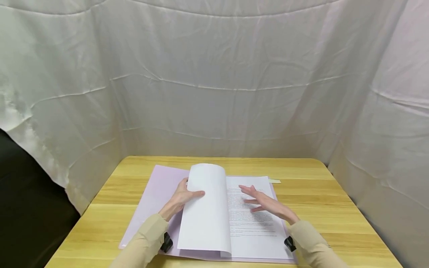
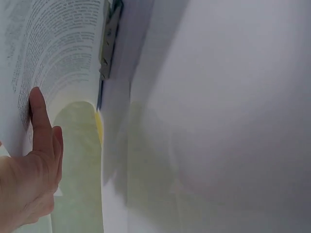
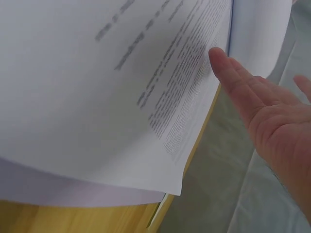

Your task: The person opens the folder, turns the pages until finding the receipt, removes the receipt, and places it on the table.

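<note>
A pale purple folder (image 1: 161,182) lies spread on the table with white sheets in it. My left hand (image 1: 181,195) grips the left edge of the turned-over paper sheets (image 1: 205,227), thumb on top and fingers behind. These sheets curve up from the middle, blank side showing; print appears on their other face in the left wrist view. A metal clip (image 2: 111,46) shows by the folder's spine there. My right hand (image 1: 268,204) hovers above the printed page (image 1: 254,243) on the right, fingers spread and holding nothing.
The folder rests near the front of the wooden table (image 1: 321,208). A small pale yellow tab (image 1: 275,181) sticks out at the folder's upper right. Grey-white curtains (image 1: 214,93) surround the table's back and sides. Something black (image 1: 26,208) stands at the left.
</note>
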`<state>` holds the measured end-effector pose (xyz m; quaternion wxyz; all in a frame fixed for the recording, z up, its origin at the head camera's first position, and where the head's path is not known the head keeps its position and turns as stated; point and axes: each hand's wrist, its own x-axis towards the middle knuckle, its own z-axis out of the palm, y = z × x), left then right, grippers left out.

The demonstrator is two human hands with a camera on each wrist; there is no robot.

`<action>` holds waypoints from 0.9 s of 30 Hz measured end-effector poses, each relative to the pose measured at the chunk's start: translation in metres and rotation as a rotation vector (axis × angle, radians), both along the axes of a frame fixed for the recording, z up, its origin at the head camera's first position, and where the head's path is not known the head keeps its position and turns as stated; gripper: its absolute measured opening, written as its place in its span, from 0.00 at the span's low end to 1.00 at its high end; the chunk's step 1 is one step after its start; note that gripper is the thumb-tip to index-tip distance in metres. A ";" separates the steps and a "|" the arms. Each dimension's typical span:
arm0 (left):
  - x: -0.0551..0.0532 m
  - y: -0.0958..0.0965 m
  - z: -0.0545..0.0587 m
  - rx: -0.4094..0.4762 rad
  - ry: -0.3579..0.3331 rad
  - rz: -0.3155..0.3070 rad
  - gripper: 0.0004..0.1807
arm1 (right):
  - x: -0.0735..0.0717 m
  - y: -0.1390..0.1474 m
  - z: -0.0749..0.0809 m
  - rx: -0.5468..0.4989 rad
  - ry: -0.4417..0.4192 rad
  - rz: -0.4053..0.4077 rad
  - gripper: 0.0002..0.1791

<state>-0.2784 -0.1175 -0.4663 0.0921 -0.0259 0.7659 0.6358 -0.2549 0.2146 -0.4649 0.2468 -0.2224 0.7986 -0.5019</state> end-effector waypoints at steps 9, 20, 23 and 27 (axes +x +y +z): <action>-0.003 -0.019 -0.006 -0.126 0.021 -0.004 0.49 | -0.004 0.008 0.000 0.044 0.033 -0.011 0.36; -0.008 -0.031 -0.010 -0.397 0.100 -0.034 0.53 | -0.007 0.020 -0.003 0.039 0.093 -0.105 0.34; -0.008 -0.033 -0.012 -0.428 0.117 -0.048 0.55 | -0.009 0.022 -0.005 0.037 0.113 -0.122 0.33; -0.007 -0.035 -0.017 -0.469 0.129 -0.058 0.57 | -0.011 0.025 -0.008 0.056 0.156 -0.153 0.31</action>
